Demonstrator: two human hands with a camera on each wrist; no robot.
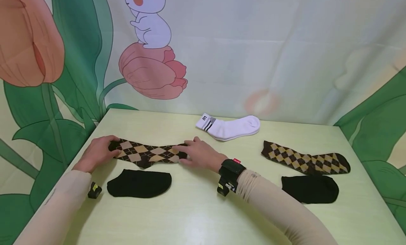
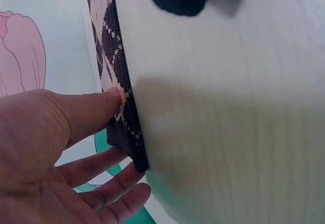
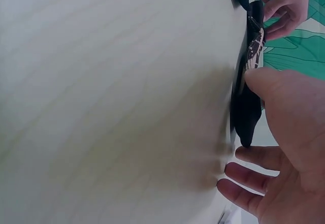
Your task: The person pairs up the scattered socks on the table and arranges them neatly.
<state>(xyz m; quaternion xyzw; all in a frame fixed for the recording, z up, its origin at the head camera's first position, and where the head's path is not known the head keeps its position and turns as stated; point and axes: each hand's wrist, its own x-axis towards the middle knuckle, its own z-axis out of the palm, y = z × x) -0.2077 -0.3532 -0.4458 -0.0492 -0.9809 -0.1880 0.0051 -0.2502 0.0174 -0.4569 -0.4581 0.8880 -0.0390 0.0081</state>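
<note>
A brown, tan and black argyle sock (image 1: pixel 149 154) stretches sideways across the left part of the table, heel toward the near side. My left hand (image 1: pixel 99 152) is at its dark left end, thumb on the near edge and fingers loosely extended by the end. In the left wrist view the thumb overlaps the sock's patterned side (image 2: pixel 112 46). My right hand (image 1: pixel 203 154) touches the sock's black right end, fingers spread and nearly straight. The right wrist view has that dark end (image 3: pixel 248 115) between thumb and index fingertip. Just nearer lies a black ankle sock (image 1: pixel 139 183).
White socks (image 1: pixel 236 128) with black stripes lie at the back middle. Another argyle sock (image 1: pixel 304 158) lies at the right, with a second black sock (image 1: pixel 312 189) nearer, partly behind my right sleeve. A printed curtain (image 1: pixel 228 72) hangs behind the pale table (image 1: pixel 190 220).
</note>
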